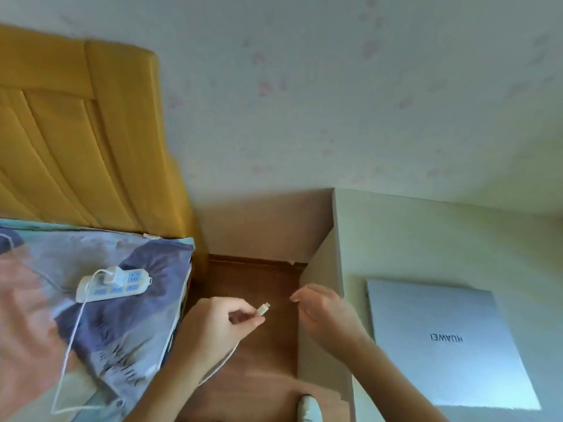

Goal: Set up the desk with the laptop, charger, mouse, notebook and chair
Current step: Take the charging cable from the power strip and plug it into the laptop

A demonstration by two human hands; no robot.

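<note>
A closed silver laptop [447,345] lies flat on the pale desk [426,239] at the right. The white charger brick [112,275] is plugged into a white power strip [100,287] lying on the bed at the left. Its thin white cable [71,339] loops over the bedding and runs to my left hand [219,327], which pinches the cable's plug end [262,309] over the gap between bed and desk. My right hand [329,315] hovers beside the plug, fingers apart and holding nothing, near the desk's left edge.
A bed with a blue, purple and pink patterned cover [100,324] fills the lower left, with a padded yellow headboard [79,132] behind it. Brown wood floor [253,284] shows in the narrow gap. A grey slipper [309,408] shows at the bottom. The wall [335,86] is pale with faint pink marks.
</note>
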